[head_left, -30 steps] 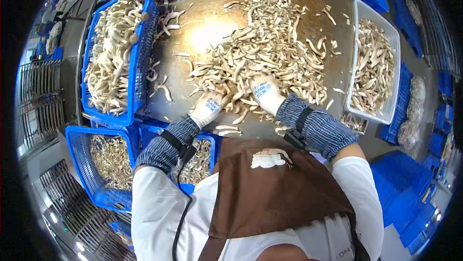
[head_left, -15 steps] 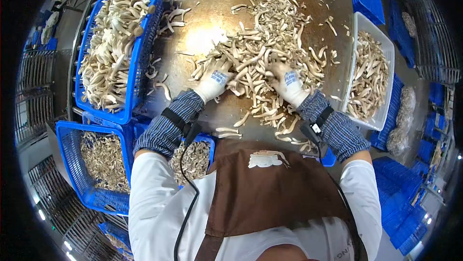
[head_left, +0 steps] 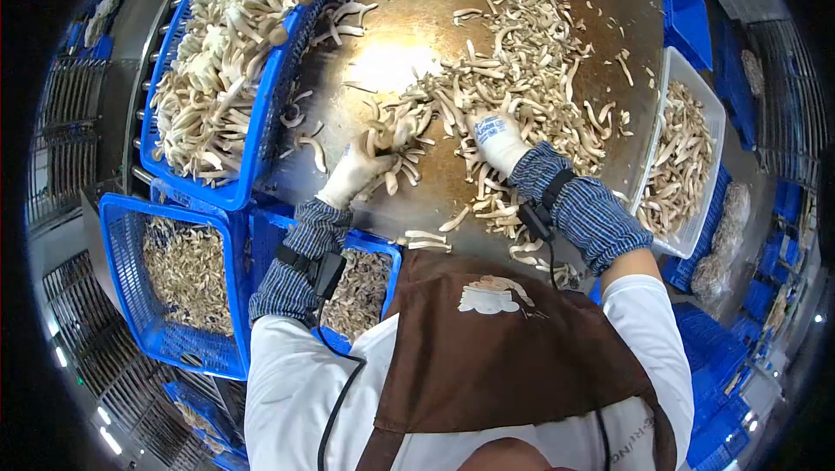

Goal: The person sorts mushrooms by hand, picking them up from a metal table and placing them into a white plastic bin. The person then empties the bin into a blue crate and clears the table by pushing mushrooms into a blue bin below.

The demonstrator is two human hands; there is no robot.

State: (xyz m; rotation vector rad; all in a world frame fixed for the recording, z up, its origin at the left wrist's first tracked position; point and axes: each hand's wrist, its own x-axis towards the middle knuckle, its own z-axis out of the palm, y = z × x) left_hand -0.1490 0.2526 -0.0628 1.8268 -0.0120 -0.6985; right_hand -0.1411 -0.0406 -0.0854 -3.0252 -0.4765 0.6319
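Observation:
A loose heap of long pale mushrooms (head_left: 531,71) is spread over the metal table (head_left: 348,114). My left hand (head_left: 355,171), in a white glove with bare-looking tan fingertips, curls around a few mushrooms at the heap's near left side. In the same kind of glove, my right hand (head_left: 498,140) rests on the middle of the heap, back upward; its fingertips are hidden down among the mushrooms. A gap of bare metal lies between the hands.
At left stands a blue basket (head_left: 261,114) piled with larger mushrooms. Below it are a blue basket of small pieces (head_left: 117,253) and another blue bin (head_left: 396,267). A white tub (head_left: 706,114) of mushrooms stands at the table's right edge.
My left hand has drawn back left and toward me, its fingers now curled around mushrooms. My right hand has shifted slightly left over the heap. The camera view has tilted a little.

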